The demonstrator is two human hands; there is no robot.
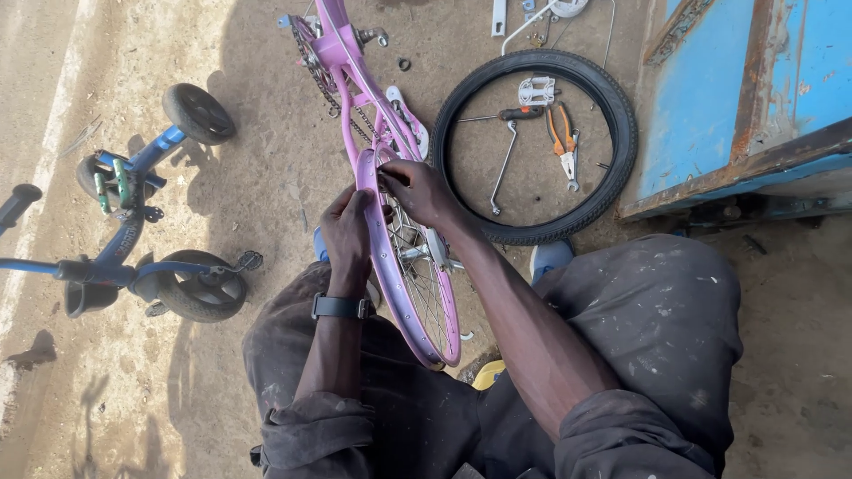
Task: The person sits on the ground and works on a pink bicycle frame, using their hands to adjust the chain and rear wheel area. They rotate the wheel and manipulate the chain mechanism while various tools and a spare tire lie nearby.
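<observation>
1. Head view: I look straight down at my lap, where a bare pink metal bicycle wheel rim with thin silver spokes [417, 293] stands on edge between my knees, braced there so both hands can work its upper arc.
2. My left hand [348, 232] curls over the rim's outer edge, fingers closed on it to steady it; a black wristband [340, 307] sits just below.
3. My right hand [417, 191] pinches the rim's top from the other side, fingertips narrow and pressed to the metal; whether they hold something small, I cannot tell.
4. The rim is still mounted in the pink bicycle frame [342, 53], which lies on the sandy ground [248, 177] ahead of me.
5. A black rubber tyre [535, 146] lies flat to the right, near the rim but apart, ringing orange-handled pliers [564, 142] and a red-handled screwdriver [510, 114], kept within reach.
6. A blue tricycle [142, 231] rests well to the left.
</observation>
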